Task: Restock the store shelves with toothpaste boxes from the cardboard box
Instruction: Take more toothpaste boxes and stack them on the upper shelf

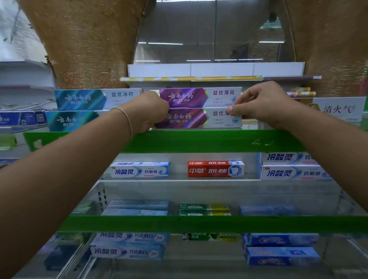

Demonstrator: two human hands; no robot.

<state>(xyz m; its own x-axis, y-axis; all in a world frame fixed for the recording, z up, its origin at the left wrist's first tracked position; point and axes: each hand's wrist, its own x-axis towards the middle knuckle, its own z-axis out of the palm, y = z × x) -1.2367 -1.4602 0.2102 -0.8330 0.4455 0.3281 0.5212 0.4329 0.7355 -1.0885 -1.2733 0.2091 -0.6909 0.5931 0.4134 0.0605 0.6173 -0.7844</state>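
Note:
Two purple toothpaste boxes are stacked on the top green-edged shelf (210, 141). The upper purple box (200, 97) lies on the lower purple box (197, 118). My left hand (151, 111) grips the left ends of the stack. My right hand (261, 104) pinches the right end where the two boxes meet. To the left, two teal toothpaste boxes (82, 110) are stacked on the same shelf. The cardboard box is not in view.
A white box (337, 109) stands on the right of the top shelf. Lower shelves hold blue-white boxes (140, 169), a red box (215, 169) and several more blue and green boxes. Brown woven columns (90, 42) rise behind. Another shelf unit stands at the left.

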